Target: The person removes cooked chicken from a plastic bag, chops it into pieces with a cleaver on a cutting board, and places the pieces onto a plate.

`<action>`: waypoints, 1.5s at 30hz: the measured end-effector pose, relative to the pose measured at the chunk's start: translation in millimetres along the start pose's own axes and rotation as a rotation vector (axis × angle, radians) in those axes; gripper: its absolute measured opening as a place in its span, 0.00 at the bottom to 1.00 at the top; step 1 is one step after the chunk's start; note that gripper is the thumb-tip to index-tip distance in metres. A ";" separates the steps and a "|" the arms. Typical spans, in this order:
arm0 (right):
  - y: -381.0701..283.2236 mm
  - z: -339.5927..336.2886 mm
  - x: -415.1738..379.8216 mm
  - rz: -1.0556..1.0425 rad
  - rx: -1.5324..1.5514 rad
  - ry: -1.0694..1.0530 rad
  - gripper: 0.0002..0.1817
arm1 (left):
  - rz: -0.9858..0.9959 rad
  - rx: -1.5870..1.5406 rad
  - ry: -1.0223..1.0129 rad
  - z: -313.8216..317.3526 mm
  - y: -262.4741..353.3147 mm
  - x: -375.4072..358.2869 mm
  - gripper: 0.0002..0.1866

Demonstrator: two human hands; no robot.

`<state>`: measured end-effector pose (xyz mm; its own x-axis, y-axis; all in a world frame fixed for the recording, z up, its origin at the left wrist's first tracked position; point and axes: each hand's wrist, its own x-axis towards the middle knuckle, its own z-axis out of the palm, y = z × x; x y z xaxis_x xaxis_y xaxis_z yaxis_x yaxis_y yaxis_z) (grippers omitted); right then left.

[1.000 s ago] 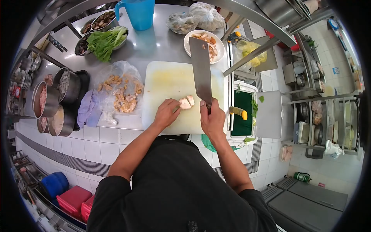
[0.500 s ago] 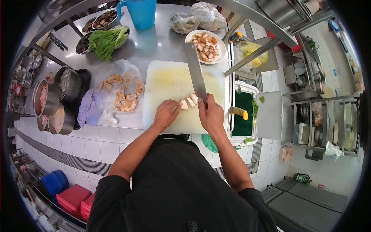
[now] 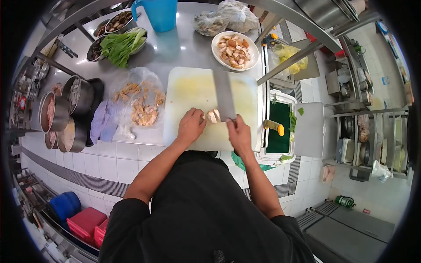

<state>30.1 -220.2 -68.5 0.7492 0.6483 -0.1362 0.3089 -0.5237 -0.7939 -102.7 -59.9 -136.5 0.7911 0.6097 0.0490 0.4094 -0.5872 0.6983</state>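
Observation:
On the white cutting board (image 3: 184, 90), with its yellowish stains, my right hand (image 3: 240, 133) grips the handle of a cleaver (image 3: 224, 94). Its broad blade points away from me. Just left of the blade lie a few pale chunks of food (image 3: 213, 116) with brownish edges, pressed close together. My left hand (image 3: 191, 126) rests on the board beside them, fingers bent and bunched. A small pale bit shows at its fingertips, too small to name. Beyond the board, a white plate (image 3: 215, 55) holds many similar cut chunks.
Left of the board lie an open plastic bag (image 3: 148, 78) of brownish meat pieces and a purple cloth (image 3: 101, 125). Metal pots (image 3: 79, 136) stand farther left. Leafy greens (image 3: 120, 47) and a blue jug (image 3: 160, 15) are at the back. A green-lined bin (image 3: 276, 142) with a yellow-handled tool adjoins the right side.
The cleaver has shifted slightly right, away from the chunks. The chunks, spread in a row before, now sit bunched together. My left hand has drawn a little apart from them.

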 end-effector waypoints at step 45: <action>20.2 -15.2 -3.3 0.203 0.357 -0.204 0.08 | -0.309 0.415 0.117 -138.1 -97.0 -40.6 0.24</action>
<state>42.8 -241.3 -75.1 0.6317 0.6664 -0.3960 -0.0810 -0.4513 -0.8887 -237.3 45.8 -107.7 0.5593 0.8288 -0.0185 0.7794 -0.5181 0.3524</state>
